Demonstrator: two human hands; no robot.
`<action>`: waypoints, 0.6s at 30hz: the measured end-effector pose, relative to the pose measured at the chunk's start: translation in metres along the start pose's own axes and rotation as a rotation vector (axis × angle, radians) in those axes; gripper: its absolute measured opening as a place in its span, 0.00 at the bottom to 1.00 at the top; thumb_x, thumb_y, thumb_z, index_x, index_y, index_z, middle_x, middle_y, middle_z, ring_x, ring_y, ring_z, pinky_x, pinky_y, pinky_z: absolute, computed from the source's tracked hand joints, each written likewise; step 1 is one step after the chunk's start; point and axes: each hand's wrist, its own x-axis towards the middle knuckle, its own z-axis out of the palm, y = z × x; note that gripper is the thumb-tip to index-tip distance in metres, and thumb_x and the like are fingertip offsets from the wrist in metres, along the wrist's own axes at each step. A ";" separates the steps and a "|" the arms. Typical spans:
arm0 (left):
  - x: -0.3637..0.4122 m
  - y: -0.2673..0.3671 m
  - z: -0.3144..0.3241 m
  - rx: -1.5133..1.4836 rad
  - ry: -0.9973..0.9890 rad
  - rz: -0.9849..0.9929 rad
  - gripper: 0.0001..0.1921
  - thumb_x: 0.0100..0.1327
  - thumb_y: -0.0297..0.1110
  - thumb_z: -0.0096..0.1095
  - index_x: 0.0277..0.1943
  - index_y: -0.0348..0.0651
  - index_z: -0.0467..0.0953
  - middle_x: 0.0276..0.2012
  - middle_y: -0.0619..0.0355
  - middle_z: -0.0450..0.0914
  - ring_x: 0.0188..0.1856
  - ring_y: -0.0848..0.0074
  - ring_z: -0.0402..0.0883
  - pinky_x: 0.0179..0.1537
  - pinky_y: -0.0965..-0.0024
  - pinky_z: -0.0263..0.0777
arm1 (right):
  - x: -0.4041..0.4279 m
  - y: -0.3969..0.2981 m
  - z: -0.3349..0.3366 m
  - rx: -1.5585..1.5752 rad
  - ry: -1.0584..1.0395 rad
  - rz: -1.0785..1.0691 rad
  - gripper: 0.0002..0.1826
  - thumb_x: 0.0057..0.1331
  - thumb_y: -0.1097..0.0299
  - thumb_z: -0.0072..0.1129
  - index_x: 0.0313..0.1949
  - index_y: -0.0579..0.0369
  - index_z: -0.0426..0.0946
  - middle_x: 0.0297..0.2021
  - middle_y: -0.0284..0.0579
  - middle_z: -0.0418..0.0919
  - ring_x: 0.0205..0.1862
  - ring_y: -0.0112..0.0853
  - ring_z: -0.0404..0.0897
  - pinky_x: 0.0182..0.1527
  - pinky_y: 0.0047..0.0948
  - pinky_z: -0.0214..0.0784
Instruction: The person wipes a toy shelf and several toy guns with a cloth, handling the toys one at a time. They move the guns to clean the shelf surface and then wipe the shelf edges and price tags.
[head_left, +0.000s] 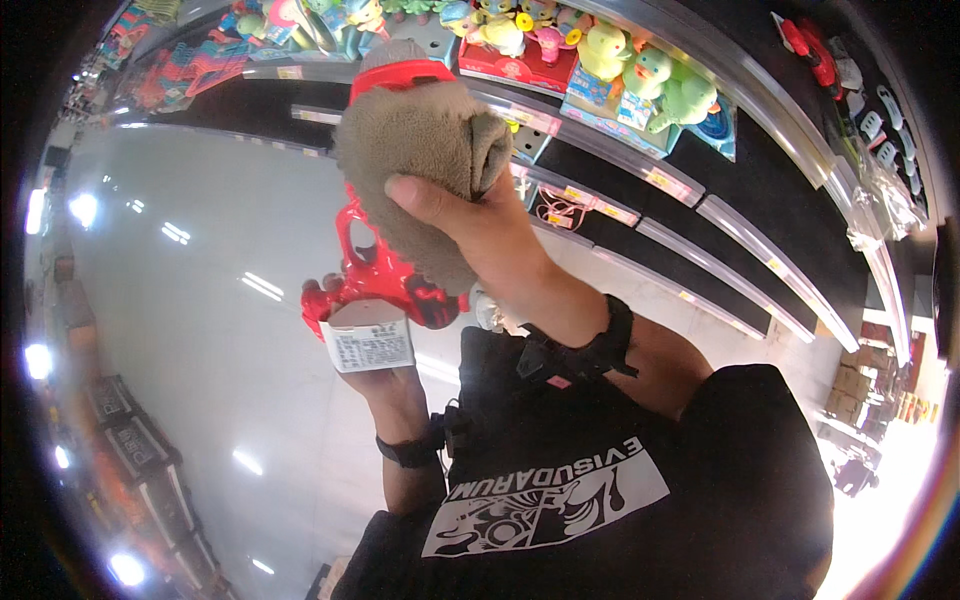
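Note:
My right hand (457, 217) grips a folded grey-brown plush cloth (412, 135), thumb on top, and holds it against a glossy red plastic item (382, 262). This item has a ring-shaped opening and a white printed card (369, 341) at its lower end. My left hand (379, 375) holds the item from below, around the card, with fingertips at its left side. Above the cloth a red rim (401, 75) with a greyish, see-through dome shows; whether it belongs to the same item is partly hidden by the cloth.
Shelves with price strips (667, 184) curve across the top and right, bearing plush ducks (649, 71), a red display box (514, 66) and colourful hangers (195, 71). Dark boxes (135, 442) line the lower left, beyond the shiny floor (187, 300). Cartons (851, 382) stand at the far right.

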 end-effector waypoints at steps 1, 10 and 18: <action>0.002 0.001 -0.002 -0.004 0.015 -0.002 0.19 0.68 0.31 0.48 0.61 0.47 0.61 0.51 0.56 0.73 0.60 0.63 0.67 0.59 0.54 0.66 | -0.003 0.003 0.001 -0.008 0.007 0.004 0.48 0.50 0.68 0.73 0.61 0.55 0.45 0.50 0.45 0.68 0.54 0.32 0.70 0.57 0.31 0.64; 0.021 0.004 -0.008 0.883 -0.238 0.205 0.27 0.61 0.30 0.56 0.62 0.39 0.57 0.63 0.47 0.61 0.62 0.61 0.64 0.63 0.57 0.60 | 0.018 -0.022 -0.006 -0.264 -0.113 -0.088 0.37 0.48 0.74 0.73 0.55 0.57 0.62 0.47 0.43 0.75 0.49 0.31 0.75 0.52 0.32 0.70; 0.045 0.018 0.037 1.798 -0.638 0.500 0.22 0.43 0.25 0.72 0.43 0.36 0.73 0.44 0.49 0.75 0.46 0.61 0.76 0.48 0.66 0.70 | 0.023 -0.018 -0.012 -0.069 -0.044 0.168 0.29 0.51 0.75 0.69 0.52 0.54 0.67 0.45 0.44 0.77 0.44 0.33 0.80 0.46 0.33 0.75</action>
